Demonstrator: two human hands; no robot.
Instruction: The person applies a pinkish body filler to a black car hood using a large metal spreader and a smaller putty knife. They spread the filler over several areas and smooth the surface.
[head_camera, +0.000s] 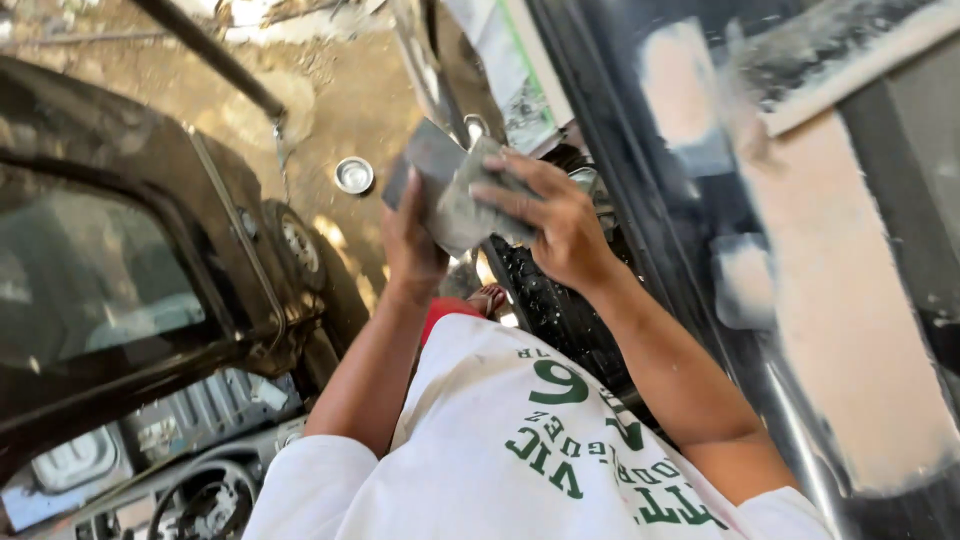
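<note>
Sandpaper sheet, grey, held mid-frame between both hands beside the filler-patched dark car panel: left hand grips its near edge, right hand presses fingers flat on top; folding it square would likely give even pressure.

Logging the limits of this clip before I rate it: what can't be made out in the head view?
- Sheet, head view: grey, folded; the left hand and right hand cover parts of it, so its material and full outline are unclear.
- Left hand's fingers: behind the sheet.
- Pale patches on the dark vehicle body: motion-blurred, cut by the right edge.
- Small round metal dish on the dirt: too small to see its contents.
</note>
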